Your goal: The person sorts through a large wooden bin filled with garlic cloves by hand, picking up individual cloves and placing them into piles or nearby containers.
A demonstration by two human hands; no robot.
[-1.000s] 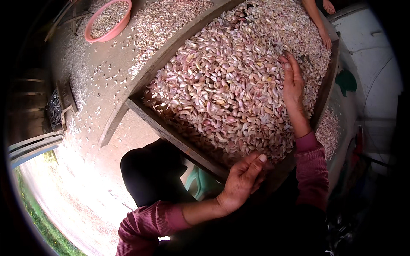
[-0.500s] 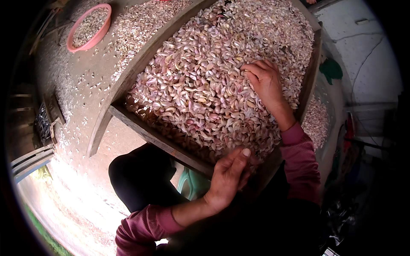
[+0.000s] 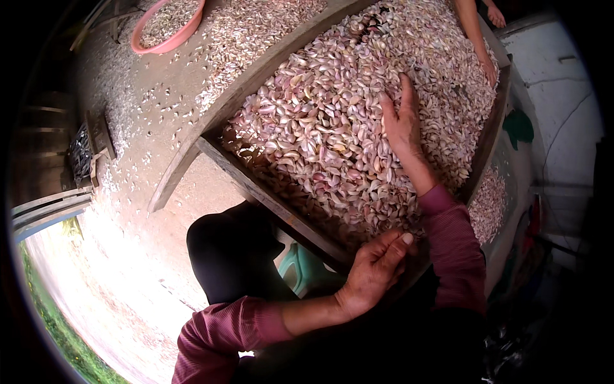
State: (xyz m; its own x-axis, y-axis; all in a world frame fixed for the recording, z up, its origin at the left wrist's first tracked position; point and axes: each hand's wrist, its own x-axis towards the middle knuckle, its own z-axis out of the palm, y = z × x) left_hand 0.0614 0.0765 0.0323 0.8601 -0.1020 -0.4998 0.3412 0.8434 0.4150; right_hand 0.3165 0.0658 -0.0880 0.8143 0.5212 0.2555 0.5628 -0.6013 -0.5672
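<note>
Reaching over a heap of garlic cloves [image 3: 332, 121] in a wooden tray [image 3: 256, 187], we have our right hand [image 3: 404, 125] with thumb and index finger spread well apart, gripping nothing that we can see; its other fingers are mostly hidden, and we cannot tell whether the tips touch the heap. Our left hand [image 3: 377, 270] is at the tray's near edge, fingers curled under the thumb, so we cannot tell whether it has hold of anything. The top edge cuts off the tray's far end and a pink basin [image 3: 167, 45]. A pale green plastic object [image 3: 308, 270] is partly hidden behind our knee; the lower right is too dark to make out. We count one tray, one basin and one co-worker's hand [image 3: 490, 72] by the tray's right side; the cloves are too many to count.
</note>
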